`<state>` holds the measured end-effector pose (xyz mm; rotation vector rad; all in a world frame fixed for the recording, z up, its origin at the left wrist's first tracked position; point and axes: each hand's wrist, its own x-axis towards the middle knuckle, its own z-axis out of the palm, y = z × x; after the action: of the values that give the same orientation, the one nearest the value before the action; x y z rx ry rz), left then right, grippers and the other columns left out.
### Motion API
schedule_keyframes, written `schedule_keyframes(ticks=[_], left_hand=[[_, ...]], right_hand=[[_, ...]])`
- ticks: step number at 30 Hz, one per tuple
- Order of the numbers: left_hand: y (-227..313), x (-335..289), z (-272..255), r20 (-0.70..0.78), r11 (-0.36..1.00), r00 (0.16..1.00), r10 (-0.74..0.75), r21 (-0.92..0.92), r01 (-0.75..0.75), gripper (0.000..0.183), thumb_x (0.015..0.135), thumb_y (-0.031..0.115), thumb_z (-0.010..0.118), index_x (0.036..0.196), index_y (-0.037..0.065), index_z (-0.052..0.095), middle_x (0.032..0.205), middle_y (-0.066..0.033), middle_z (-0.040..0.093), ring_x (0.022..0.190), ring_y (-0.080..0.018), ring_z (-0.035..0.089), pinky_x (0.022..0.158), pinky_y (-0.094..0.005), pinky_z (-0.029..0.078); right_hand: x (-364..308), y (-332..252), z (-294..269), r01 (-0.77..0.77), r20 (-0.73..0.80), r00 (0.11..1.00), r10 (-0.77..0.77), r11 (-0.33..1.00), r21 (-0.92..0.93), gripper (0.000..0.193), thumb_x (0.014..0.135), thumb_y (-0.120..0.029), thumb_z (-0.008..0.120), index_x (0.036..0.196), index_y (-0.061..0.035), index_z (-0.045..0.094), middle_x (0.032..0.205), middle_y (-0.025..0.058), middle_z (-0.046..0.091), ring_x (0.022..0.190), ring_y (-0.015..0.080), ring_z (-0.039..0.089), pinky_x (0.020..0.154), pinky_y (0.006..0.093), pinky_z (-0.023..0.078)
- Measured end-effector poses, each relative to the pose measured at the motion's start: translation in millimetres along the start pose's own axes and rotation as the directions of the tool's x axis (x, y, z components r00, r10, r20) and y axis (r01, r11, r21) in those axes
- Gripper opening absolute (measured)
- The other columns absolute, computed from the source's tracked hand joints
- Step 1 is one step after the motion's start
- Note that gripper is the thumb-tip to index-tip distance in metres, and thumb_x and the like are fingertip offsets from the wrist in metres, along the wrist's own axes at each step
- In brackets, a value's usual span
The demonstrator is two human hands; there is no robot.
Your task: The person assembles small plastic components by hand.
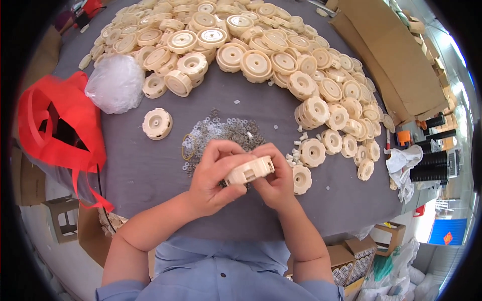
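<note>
"Looking down, where are you finding the cream disc (249, 169)?"

"It is hanging above the bench (130, 168), between the two palms, and it is covering the near edge of a pile of small parts (226, 131)."

"Which side is nearer to it?"

"Neither. The left hand (213, 178) is clamping its left end between thumb and fingers, while the right hand (276, 180) is closing on its right end. Both are touching it."

"And how is its long axis running?"

"In this view it is slanting: the left end is dipping toward the person's body, the right end is pointing slightly away. The slotted rim is facing the wearer."

"Are those fingers holding anything else?"

"Some are disappearing behind the disc, so I cannot tell."

"What is lying about?"

"A loose disc (302, 179) is resting just beside the right hand, on its outer side, with white pegs (295, 159) lying a little beyond. Off to the left, well apart from the left hand, a lone disc (157, 124) is sitting."
</note>
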<state>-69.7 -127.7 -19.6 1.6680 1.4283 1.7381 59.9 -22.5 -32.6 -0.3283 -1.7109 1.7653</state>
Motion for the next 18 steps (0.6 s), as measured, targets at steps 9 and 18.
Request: schedule_keyframes(ticks=[9,18], left_hand=[[-4.0,-4.0,1.0,0.018,1.000,1.000,-0.005,0.004,0.005,0.044,0.082,0.035,0.060,0.115,0.005,0.055,0.093,-0.0101,0.050,0.084,-0.0222,0.051,0.073,-0.0323,0.043],[-12.6,11.3,-14.2,-0.200,0.976,0.980,-0.016,0.208,0.058,0.027,0.079,0.005,0.058,0.106,0.002,0.055,0.094,-0.0107,0.054,0.080,-0.0211,0.055,0.072,-0.0294,0.044]], right_hand=[[-2.0,5.8,3.3,0.348,0.029,0.937,-0.348,0.921,-0.173,0.029,0.072,0.000,0.062,0.098,-0.0021,0.048,0.094,0.0112,0.055,0.089,0.0241,0.053,0.092,0.0406,0.038],[6.3,-22.1,-46.7,0.331,-0.564,0.804,-0.189,0.930,0.160,0.033,0.085,-0.007,0.054,0.116,0.0003,0.044,0.111,0.0113,0.054,0.100,0.0211,0.055,0.089,0.0370,0.044]])
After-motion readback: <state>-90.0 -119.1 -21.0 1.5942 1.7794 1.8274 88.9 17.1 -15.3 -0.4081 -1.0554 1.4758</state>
